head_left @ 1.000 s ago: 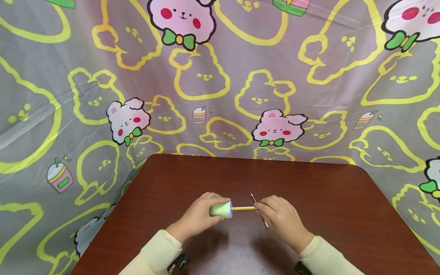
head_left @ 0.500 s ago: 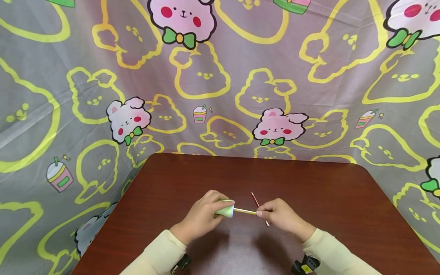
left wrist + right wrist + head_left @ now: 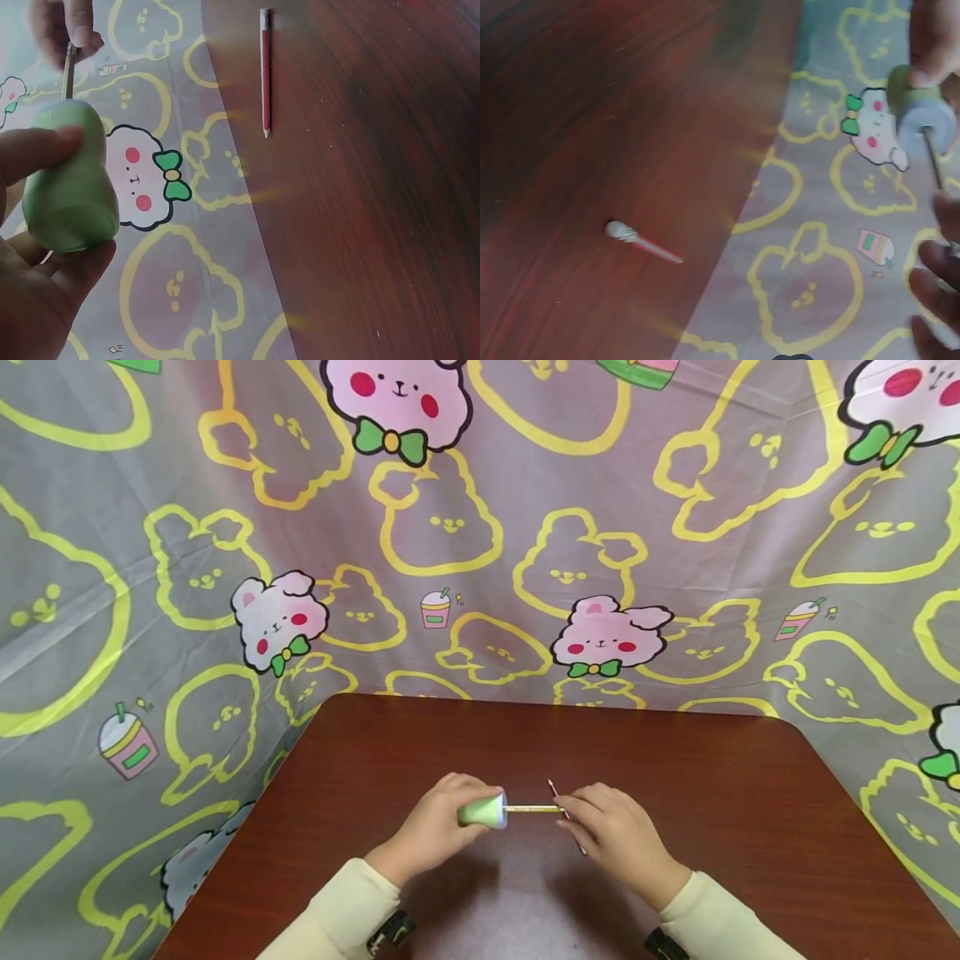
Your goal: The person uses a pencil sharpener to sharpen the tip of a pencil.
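Observation:
My left hand (image 3: 431, 827) grips a light green pencil sharpener (image 3: 481, 811) with a pale blue-white end, fingers wrapped round its body. A yellow and white pencil (image 3: 531, 809) sticks out of that pale end; its front part is hidden inside. With thumb and fingers, my right hand (image 3: 626, 839) pinches the pencil near its back end. In the left wrist view, the sharpener (image 3: 71, 176) shows a narrower waist, and the pencil (image 3: 69, 75) leads up to the right hand's fingers. Both hands are above the table.
A dark red pencil (image 3: 265, 82) lies on the brown wooden table (image 3: 420, 743), partly hidden behind the right hand in the head view. Cloth (image 3: 495, 552) printed with cartoon rabbits hangs round the table's back and sides.
The right hand has turned at the wrist and back, and the pencil has rolled with it. The sharpener tilted slightly, then levelled, still in the left hand. The red pencil has stayed put.

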Demonstrator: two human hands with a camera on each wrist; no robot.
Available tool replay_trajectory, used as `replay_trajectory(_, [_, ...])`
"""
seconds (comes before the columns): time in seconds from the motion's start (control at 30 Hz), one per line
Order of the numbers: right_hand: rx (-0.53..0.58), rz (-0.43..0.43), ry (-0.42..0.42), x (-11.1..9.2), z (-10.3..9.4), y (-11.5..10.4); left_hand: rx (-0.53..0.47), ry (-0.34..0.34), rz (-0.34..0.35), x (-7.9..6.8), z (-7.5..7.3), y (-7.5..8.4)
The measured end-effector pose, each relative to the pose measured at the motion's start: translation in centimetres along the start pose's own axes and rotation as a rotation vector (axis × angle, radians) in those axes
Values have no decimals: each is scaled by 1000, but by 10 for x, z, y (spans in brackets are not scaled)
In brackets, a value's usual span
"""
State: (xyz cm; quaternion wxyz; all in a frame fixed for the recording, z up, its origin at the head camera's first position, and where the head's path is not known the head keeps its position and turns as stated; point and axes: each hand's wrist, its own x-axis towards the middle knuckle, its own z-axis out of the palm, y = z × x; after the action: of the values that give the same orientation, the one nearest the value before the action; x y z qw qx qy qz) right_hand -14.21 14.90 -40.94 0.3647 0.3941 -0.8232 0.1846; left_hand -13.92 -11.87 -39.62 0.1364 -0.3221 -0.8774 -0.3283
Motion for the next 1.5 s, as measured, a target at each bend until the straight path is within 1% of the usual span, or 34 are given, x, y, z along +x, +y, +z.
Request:
replay_trajectory(0.03, [-28,-66,57,0,2,1,-19,-7,-16,0,-1,1])
replay_trajectory(0.07, [-43,-112,104,1,3,1,-35,-14,-28,0,-2,1])
replay_trajectory(0.1, [-51,-143,138,2,4,1,-47,-19,-34,-1,-3,2])
replay_trajectory(0.17, [-63,-168,176,3,6,0,-62,-20,-31,-1,-3,2])
replay_trajectory(0.2, [-61,-169,187,3,7,-1,-65,-17,-29,-1,-3,3])
replay_trajectory(0.27, [-36,-140,176,3,7,-3,-57,-4,-16,-1,-2,3])
replay_trajectory(0.37, [20,-55,116,3,6,-6,-29,17,10,-2,-1,3])
replay_trajectory(0.43, [82,35,44,2,4,-8,7,27,37,-2,1,3])
replay_trajectory(0.47, [128,92,-7,2,2,-8,27,31,55,-2,1,3])
replay_trajectory(0.53, [252,244,-137,3,-2,-9,73,39,98,-3,3,3])
replay_trajectory(0.63, [521,528,-366,6,-9,-6,139,51,168,-3,5,2])
replay_trajectory(0.7, [720,706,-490,8,-13,-4,161,58,205,-3,6,2])
replay_trajectory(0.73, [796,771,-538,9,-14,-2,168,59,216,-3,7,2])
replay_trajectory(0.77, [854,810,-575,10,-14,-1,171,59,227,-3,8,2])
replay_trajectory(0.8, [886,834,-598,10,-14,-1,174,61,234,-3,8,2])
replay_trajectory(0.83, [890,832,-611,10,-14,0,175,63,236,-3,8,2])
replay_trajectory(0.87, [874,822,-618,9,-14,0,175,66,235,-3,8,2])
replay_trajectory(0.93, [754,760,-592,9,-14,-1,169,72,224,-3,8,2])
replay_trajectory(1.0, [597,693,-525,8,-14,-3,158,78,205,-3,8,1])
replay_trajectory(1.03, [513,645,-480,7,-14,-4,151,80,195,-3,8,1])
replay_trajectory(1.07, [431,588,-427,5,-13,-5,143,80,187,-3,8,1])
replay_trajectory(1.13, [269,436,-308,2,-13,-6,124,81,172,-2,7,1])
replay_trajectory(1.23, [60,158,-120,-1,-10,-4,91,75,142,-2,5,3])
replay_trajectory(1.3, [-21,9,-24,-1,-7,-3,62,69,112,-1,3,4])
replay_trajectory(1.37, [-65,-96,53,1,-4,-2,33,59,80,-1,1,6])
replay_trajectory(1.43, [-85,-158,114,3,-1,-3,13,54,58,0,-1,7])
replay_trajectory(1.5, [-95,-185,166,5,1,-3,3,53,50,0,-2,8])
